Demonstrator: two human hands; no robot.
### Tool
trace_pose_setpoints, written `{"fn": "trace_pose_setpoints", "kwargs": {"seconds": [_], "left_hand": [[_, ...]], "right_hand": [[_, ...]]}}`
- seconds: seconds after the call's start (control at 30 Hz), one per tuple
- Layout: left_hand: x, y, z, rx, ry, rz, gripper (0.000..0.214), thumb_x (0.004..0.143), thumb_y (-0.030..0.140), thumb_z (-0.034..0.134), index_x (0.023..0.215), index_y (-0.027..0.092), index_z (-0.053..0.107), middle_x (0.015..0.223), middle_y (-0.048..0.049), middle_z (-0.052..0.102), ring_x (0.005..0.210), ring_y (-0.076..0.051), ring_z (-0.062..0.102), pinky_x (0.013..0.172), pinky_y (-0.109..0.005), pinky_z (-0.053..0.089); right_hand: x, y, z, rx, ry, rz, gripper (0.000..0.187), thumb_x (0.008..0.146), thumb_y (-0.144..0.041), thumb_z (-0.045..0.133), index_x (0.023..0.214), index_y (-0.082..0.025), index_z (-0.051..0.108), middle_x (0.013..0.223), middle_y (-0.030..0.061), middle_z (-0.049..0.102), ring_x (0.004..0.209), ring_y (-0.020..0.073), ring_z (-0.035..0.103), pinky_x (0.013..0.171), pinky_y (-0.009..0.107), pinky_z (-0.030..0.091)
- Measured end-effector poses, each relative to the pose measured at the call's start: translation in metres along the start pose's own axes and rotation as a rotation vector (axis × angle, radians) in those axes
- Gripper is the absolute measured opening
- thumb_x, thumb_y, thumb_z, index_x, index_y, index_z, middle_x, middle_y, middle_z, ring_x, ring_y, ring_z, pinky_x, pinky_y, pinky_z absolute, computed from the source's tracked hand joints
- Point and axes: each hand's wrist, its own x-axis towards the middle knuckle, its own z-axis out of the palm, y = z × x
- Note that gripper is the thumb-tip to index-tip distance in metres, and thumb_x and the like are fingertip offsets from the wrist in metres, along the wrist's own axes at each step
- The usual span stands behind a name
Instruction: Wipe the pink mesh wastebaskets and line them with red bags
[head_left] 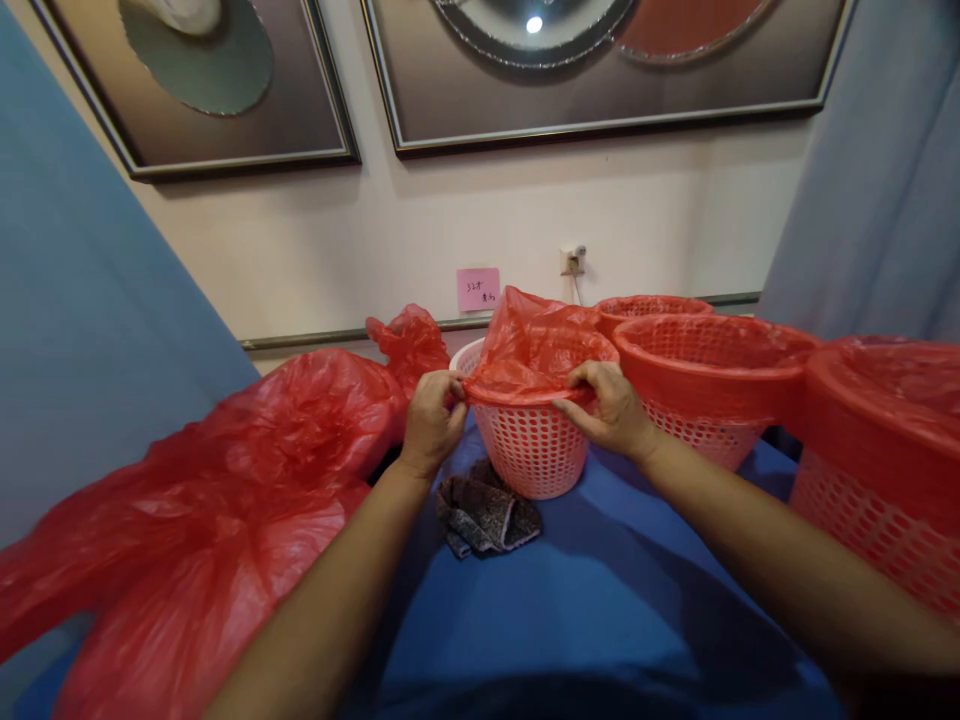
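A white perforated plastic basket (529,450) stands upright on the blue-covered table. A thin red plastic bag (536,345) lines it, folded over the near rim and puffed up above the far part, with a bit of bare white rim showing at the back left. At the rim's left side, my left hand (433,425) is closed, pinching the bag's edge. My right hand (611,405) grips the bag at the right side of the rim, thumb outside and fingers over the top. In front of the basket lies a crumpled dark grey cloth (487,515).
Several baskets lined with red bags, including a middle one (712,400) and a near one (885,450), stand on the right. Gathered red bags (300,440) bulge across the left. Behind are a wall with a pink note (478,289) and a socket (572,262); blue curtains flank both sides.
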Motion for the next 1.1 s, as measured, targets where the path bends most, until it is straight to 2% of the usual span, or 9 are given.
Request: {"fn": "trace_pose_setpoints", "kwargs": {"seconds": [0.13,0.27,0.33,0.47,0.5,0.67,0.77,0.97,1.1], "left_hand": [[-0.006,0.025,-0.001,0.004,-0.035,0.111,0.018,0.083,0.007,0.059,0.077,0.024,0.054,0.098,-0.0058,0.073,0.100,-0.023,0.065,0.092,-0.041,0.053],[-0.008,0.047,0.008,0.000,0.046,0.177,0.019,0.084,0.005,0.059,0.083,0.023,0.055,0.094,-0.0041,0.072,0.095,-0.022,0.065,0.090,-0.039,0.054],[-0.013,0.053,0.011,-0.028,0.084,0.191,0.018,0.085,0.006,0.059,0.090,0.023,0.057,0.100,-0.0048,0.072,0.100,-0.022,0.065,0.093,-0.040,0.053],[-0.053,0.050,0.016,0.000,0.248,-0.100,0.020,0.088,0.019,0.062,0.107,0.022,0.058,0.117,-0.0108,0.068,0.113,-0.026,0.065,0.103,-0.047,0.051],[-0.069,0.046,0.018,0.022,0.205,-0.209,0.020,0.088,0.022,0.063,0.107,0.022,0.059,0.116,-0.0114,0.068,0.111,-0.028,0.065,0.102,-0.049,0.051],[-0.141,0.024,0.029,0.174,-0.598,-0.395,0.051,0.070,0.032,0.078,0.119,0.025,0.069,0.140,-0.0174,0.064,0.130,-0.044,0.058,0.105,-0.060,0.046],[-0.155,0.014,0.020,0.229,-0.720,-0.383,0.037,0.070,0.017,0.068,0.105,0.026,0.075,0.125,-0.0143,0.073,0.117,-0.040,0.067,0.098,-0.055,0.051],[-0.134,0.016,-0.016,0.174,-0.675,-0.323,0.033,0.063,0.018,0.076,0.095,0.027,0.076,0.112,-0.0120,0.078,0.105,-0.040,0.073,0.091,-0.054,0.056],[-0.082,0.043,-0.029,0.059,-0.231,-0.223,0.029,0.084,0.030,0.068,0.113,0.025,0.073,0.120,-0.0124,0.076,0.114,-0.036,0.070,0.101,-0.055,0.053]], "right_hand": [[0.000,0.013,-0.015,-0.048,-0.022,-0.047,0.029,0.094,-0.049,0.065,0.098,-0.022,0.059,0.090,0.0061,0.069,0.084,0.0241,0.062,0.084,0.041,0.046],[0.003,-0.012,-0.015,-0.151,-0.032,-0.149,0.027,0.099,-0.036,0.061,0.119,-0.018,0.060,0.119,0.0133,0.070,0.113,0.0288,0.063,0.098,0.046,0.041],[0.005,-0.029,-0.007,-0.142,-0.134,-0.195,0.023,0.102,-0.031,0.054,0.120,-0.018,0.062,0.117,0.0117,0.072,0.108,0.0262,0.065,0.095,0.042,0.042],[0.006,-0.043,0.012,-0.192,-0.207,-0.127,0.027,0.107,-0.032,0.045,0.113,-0.018,0.067,0.094,0.0077,0.074,0.086,0.0236,0.064,0.082,0.039,0.039],[0.006,-0.043,0.015,-0.199,-0.187,-0.112,0.027,0.107,-0.033,0.045,0.112,-0.017,0.068,0.092,0.0072,0.074,0.085,0.0237,0.063,0.081,0.039,0.038],[0.000,-0.035,0.018,-0.180,-0.123,-0.115,0.026,0.106,-0.034,0.047,0.111,-0.019,0.068,0.091,0.0064,0.073,0.085,0.0233,0.062,0.081,0.038,0.037],[-0.001,-0.024,0.012,-0.152,-0.129,-0.096,0.023,0.105,-0.033,0.050,0.109,-0.021,0.068,0.088,0.0055,0.072,0.084,0.0233,0.062,0.082,0.038,0.037],[0.001,-0.005,-0.018,-0.064,-0.176,-0.138,0.019,0.100,-0.018,0.049,0.110,-0.022,0.065,0.101,0.0055,0.074,0.091,0.0221,0.064,0.091,0.040,0.039],[-0.005,-0.014,-0.019,-0.107,-0.097,-0.070,0.029,0.089,-0.008,0.046,0.108,-0.022,0.062,0.098,0.0056,0.071,0.093,0.0237,0.064,0.092,0.042,0.041]]}}
